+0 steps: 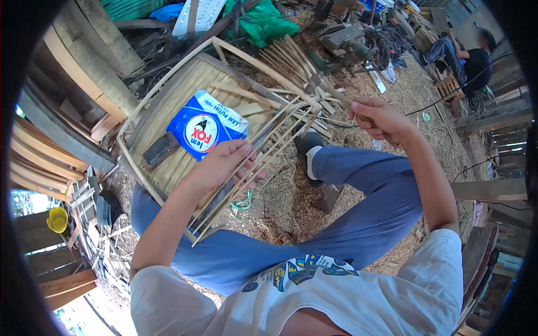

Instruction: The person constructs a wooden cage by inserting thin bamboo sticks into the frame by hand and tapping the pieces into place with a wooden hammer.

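Note:
My left hand is closed around thin wooden strips that run diagonally over the edge of a slatted wooden panel. The fingers of my right hand are wrapped round the handle of a hammer, whose dark head is near the far ends of the strips. A blue and white glue packet lies on the slatted panel, with a dark block beside it. A light wooden frame surrounds the panel.
Curved wooden pieces stand at the left, near a yellow bucket. Machinery and green plastic are at the back. Another person sits at the upper right. Shavings cover the ground around my legs.

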Motion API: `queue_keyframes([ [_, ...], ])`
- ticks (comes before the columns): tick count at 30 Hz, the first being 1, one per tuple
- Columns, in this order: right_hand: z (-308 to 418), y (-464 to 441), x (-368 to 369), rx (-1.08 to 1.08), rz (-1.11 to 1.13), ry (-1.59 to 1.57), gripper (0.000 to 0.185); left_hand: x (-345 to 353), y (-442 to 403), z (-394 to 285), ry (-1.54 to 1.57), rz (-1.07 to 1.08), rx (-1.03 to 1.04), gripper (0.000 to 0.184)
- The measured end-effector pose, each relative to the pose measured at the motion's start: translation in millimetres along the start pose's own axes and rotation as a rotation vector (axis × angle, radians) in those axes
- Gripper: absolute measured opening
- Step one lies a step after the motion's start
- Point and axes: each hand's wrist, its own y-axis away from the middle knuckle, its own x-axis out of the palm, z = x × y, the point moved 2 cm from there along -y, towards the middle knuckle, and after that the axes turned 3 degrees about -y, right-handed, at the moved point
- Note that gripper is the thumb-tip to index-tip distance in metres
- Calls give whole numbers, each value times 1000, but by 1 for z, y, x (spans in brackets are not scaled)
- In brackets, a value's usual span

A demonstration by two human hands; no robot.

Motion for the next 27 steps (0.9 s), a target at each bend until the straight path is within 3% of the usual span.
queue_keyframes([
  [10, -2, -5, -3, 15, -71, -19, 28, 0, 2, -2, -48, 8, -32, 30],
  [13, 2, -5, -1, 10, -69, -12, 29, -3, -3, 4, -160, -14, 124, 30],
  [17, 3, -5, 3, -7, -75, -4, 30, -5, -5, 10, -104, -18, 47, 30],
  [27, 1, -11, 0, 5, -126, 28, 30, -6, -6, 9, -96, 23, 82, 32],
])
